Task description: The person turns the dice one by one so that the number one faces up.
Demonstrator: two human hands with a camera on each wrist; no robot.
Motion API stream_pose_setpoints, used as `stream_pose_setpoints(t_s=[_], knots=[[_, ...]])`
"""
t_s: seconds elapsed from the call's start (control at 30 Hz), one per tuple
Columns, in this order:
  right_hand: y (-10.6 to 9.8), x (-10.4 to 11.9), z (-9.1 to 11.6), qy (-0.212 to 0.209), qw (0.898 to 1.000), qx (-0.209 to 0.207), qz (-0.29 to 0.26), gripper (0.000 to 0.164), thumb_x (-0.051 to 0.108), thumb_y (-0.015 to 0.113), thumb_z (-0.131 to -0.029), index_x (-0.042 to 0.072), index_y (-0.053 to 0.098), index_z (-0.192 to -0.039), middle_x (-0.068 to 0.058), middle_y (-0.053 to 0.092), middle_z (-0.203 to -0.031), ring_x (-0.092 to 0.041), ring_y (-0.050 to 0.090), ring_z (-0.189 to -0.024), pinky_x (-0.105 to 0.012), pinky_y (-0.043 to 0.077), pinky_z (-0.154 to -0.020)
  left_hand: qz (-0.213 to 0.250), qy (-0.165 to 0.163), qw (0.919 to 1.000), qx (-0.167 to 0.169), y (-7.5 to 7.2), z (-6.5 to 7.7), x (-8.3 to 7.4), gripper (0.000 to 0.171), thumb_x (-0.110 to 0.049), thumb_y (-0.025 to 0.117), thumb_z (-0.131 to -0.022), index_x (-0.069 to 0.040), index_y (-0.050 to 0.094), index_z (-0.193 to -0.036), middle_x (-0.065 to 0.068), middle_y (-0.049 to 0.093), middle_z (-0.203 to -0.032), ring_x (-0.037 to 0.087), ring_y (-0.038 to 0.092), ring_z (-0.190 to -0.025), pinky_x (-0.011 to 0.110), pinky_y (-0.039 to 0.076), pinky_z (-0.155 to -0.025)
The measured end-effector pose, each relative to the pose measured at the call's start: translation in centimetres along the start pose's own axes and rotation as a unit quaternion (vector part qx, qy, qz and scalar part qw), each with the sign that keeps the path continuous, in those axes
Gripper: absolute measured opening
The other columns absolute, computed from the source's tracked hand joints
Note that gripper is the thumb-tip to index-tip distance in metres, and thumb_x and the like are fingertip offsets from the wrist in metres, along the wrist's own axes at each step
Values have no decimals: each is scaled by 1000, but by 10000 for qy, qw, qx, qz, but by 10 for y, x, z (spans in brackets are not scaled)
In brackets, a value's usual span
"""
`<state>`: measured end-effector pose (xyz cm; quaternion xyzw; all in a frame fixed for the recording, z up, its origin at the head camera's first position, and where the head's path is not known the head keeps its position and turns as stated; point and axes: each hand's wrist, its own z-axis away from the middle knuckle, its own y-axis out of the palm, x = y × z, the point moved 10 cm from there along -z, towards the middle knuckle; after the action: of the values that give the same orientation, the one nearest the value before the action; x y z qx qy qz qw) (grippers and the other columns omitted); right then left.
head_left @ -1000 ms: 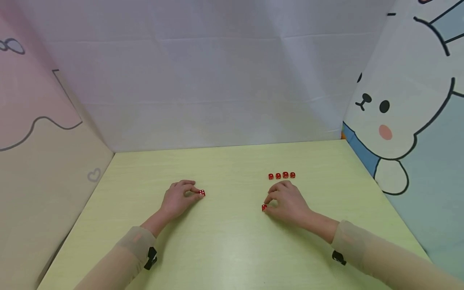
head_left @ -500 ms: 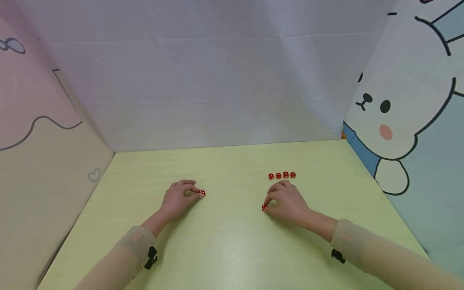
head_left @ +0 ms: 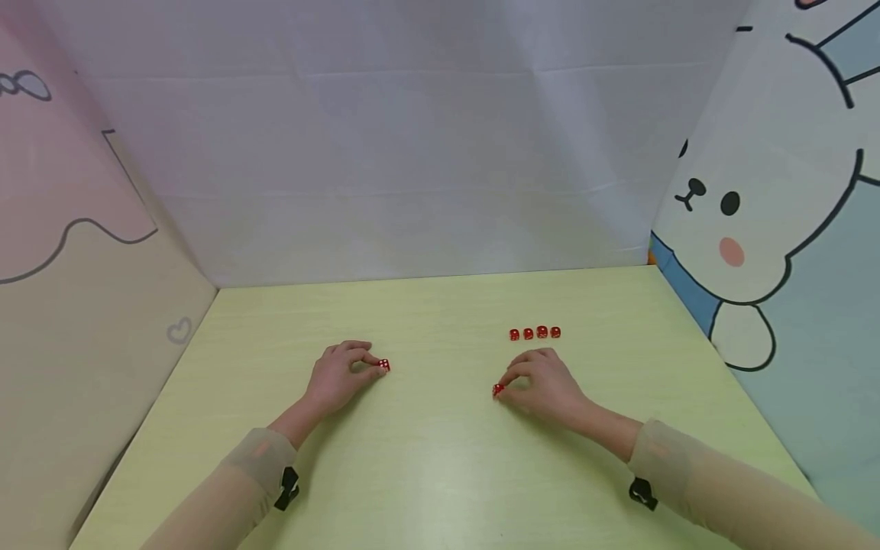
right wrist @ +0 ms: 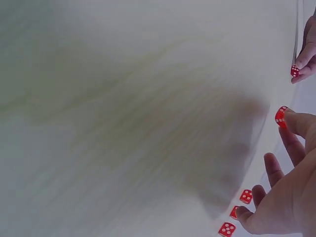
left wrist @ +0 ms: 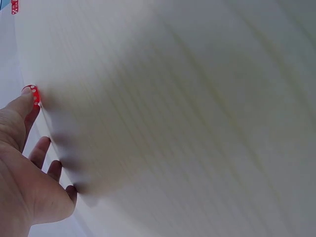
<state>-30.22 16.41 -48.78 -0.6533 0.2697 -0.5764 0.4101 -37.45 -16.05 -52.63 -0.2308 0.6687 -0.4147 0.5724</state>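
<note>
My left hand [head_left: 338, 378] pinches a red die [head_left: 384, 365] with white pips between thumb and index finger, low over the table left of centre. In the left wrist view that die [left wrist: 33, 95] sits at the thumb tip, while the other fingers spread along the tabletop. On the right, my right hand [head_left: 543, 387] holds a second red die [head_left: 498, 390] by thumb and forefinger; the right wrist view shows this die [right wrist: 281, 117] tilted at the fingertips. Just beyond the right hand, several red dice [head_left: 541, 332] form a short row.
The pale wood-grain table [head_left: 440, 473] runs back to a white cloth wall [head_left: 412, 168]. A pink and cream panel [head_left: 82, 321] borders it on the left, a panel with a cartoon animal [head_left: 756, 229] on the right. Dark straps [head_left: 286, 489] show at both sleeves.
My right hand has shifted slightly left, and its die has turned to a tilt. The left hand and the row of dice stay where they were.
</note>
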Motion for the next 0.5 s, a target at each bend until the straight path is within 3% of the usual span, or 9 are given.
stream_pose_setpoints(t_s=[0.23,0.5], knots=[[3,-11,1,167,9974,-83,-702,8,27,86,-84,28,81,-91,10,69,-105,-29,47,-121,-48,39,-102,-27,25,10000,-7,-2,1,-3,24,-40,76,-93,-19,79,-105,9,59,-142,46,44,-133,67,31,-107],[10,-20,5,483,9927,-20,-1104,7,31,85,-85,30,81,-91,3,65,-116,-32,43,-126,-51,38,-103,-58,29,10000,7,-2,1,-4,25,-40,76,-94,-18,79,-106,9,59,-142,47,44,-133,67,32,-107]])
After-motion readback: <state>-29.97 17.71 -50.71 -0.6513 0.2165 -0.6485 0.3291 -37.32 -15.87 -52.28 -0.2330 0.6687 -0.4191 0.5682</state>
